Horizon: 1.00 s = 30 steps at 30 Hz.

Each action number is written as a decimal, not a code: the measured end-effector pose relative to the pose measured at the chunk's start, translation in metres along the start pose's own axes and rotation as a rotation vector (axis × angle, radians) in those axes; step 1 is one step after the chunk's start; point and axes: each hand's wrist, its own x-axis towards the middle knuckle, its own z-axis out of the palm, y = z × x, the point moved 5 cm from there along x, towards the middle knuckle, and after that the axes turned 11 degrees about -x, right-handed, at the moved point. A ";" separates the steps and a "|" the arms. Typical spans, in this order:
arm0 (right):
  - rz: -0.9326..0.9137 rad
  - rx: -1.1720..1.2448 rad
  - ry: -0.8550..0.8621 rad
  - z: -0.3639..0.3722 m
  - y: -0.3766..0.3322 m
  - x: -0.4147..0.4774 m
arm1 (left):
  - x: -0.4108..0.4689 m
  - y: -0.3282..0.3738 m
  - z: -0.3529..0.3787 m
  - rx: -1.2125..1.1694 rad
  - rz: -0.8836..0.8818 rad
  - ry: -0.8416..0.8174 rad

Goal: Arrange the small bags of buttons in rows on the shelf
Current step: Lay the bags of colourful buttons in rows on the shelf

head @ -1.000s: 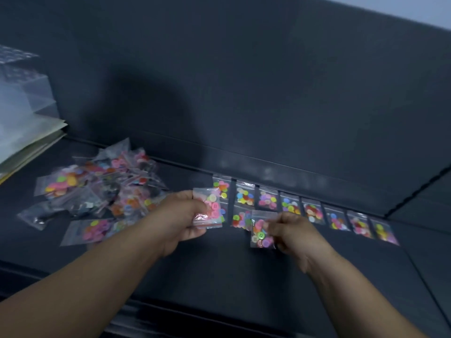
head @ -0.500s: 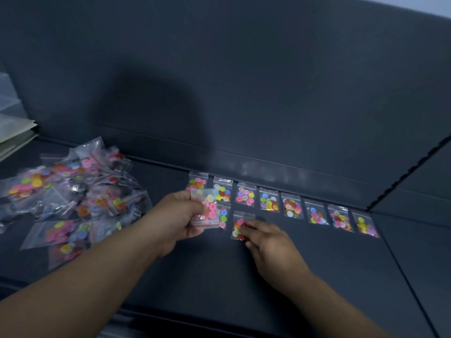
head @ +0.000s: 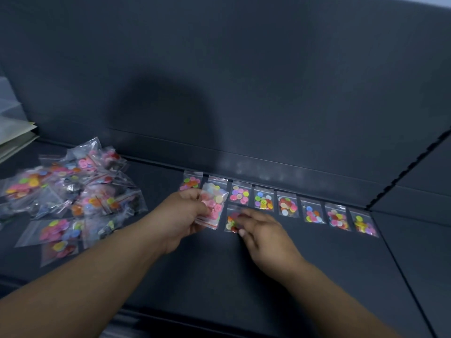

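Eight small bags of buttons [head: 263,200] lay side by side in the back row along the rear lip of the shelf [head: 317,276], the second from the left partly hidden. Left forearm ran in from lower left, angled up toward the row. Left hand [head: 180,215] was curled, thumb and fingers pinching a small stack of bags [head: 212,206] in front of the row's left end. Right forearm ran in from lower right. Right hand [head: 264,234] was palm down, fingers extended and resting on a single bag [head: 230,222] — it lay flat just in front of the third bag in the row. Loose pile of bags [head: 73,191] sat well to the left, on the same shelf — papers [head: 14,140] at the far left edge.
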 end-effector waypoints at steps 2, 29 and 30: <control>0.122 0.257 0.085 -0.014 0.001 0.003 | 0.001 -0.001 0.002 0.029 0.007 0.002; 0.251 -0.004 0.052 -0.035 0.060 -0.043 | 0.002 -0.032 0.070 1.421 0.518 -0.259; 0.187 0.016 0.038 -0.028 0.058 -0.042 | 0.001 -0.034 0.070 1.437 0.493 -0.274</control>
